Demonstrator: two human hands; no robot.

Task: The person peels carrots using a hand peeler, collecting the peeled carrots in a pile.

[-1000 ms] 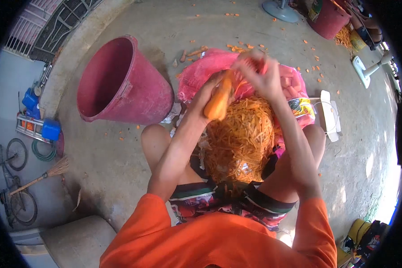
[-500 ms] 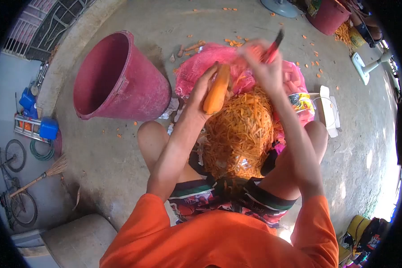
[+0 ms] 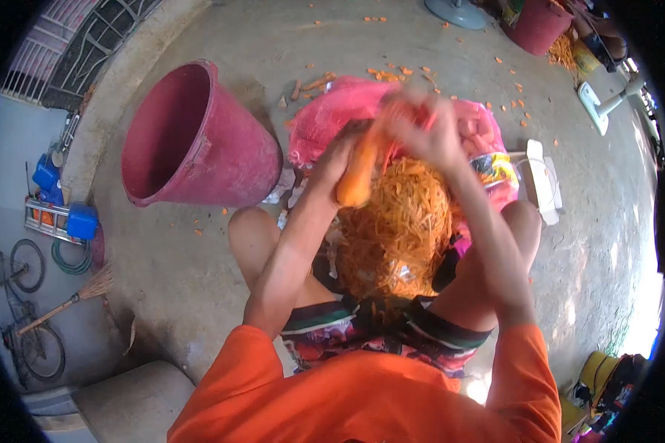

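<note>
My left hand (image 3: 338, 155) holds a thick orange carrot (image 3: 356, 181), its blunt end toward me. Closed round a red-handled tool (image 3: 423, 118), my right hand (image 3: 437, 136) is at the carrot's far end, blurred by motion; the tool's working end cannot be made out. Below both hands, between my knees, lies a large heap of orange peelings (image 3: 399, 229). Behind the hands spreads a pink mesh sack (image 3: 336, 111), with more carrots showing through pink mesh at the right (image 3: 476, 133).
A large, tilted pink bucket (image 3: 236, 159) stands at the left. Orange scraps dot the concrete floor (image 3: 332, 44). A white box (image 3: 541, 181) lies at the right, and another pink bucket (image 3: 537, 28) stands at the back right, near a person's limbs.
My right hand has moved left and toward me, bringing the red tool from above right of the carrot to its far end. The carrot has shifted slightly toward me.
</note>
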